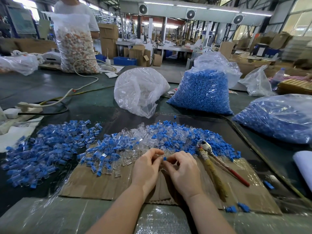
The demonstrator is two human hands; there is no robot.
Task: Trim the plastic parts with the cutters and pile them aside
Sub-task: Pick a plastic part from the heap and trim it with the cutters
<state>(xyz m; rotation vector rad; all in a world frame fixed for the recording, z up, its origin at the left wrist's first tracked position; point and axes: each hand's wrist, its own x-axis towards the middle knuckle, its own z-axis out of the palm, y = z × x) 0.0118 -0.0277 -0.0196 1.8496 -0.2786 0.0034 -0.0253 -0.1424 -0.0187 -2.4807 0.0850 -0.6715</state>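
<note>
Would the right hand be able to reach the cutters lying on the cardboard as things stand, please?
Probably yes. The cutters lie uncovered on the cardboard just beside the right hand, nothing between. But its fingers pinch a small blue part with the left hand, so it would likely let go first.

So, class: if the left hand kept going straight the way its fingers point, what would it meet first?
Probably the small blue part pinched at its fingertips, with the right hand just behind it; the left hand points rightwards, though depth is unclear.
</note>
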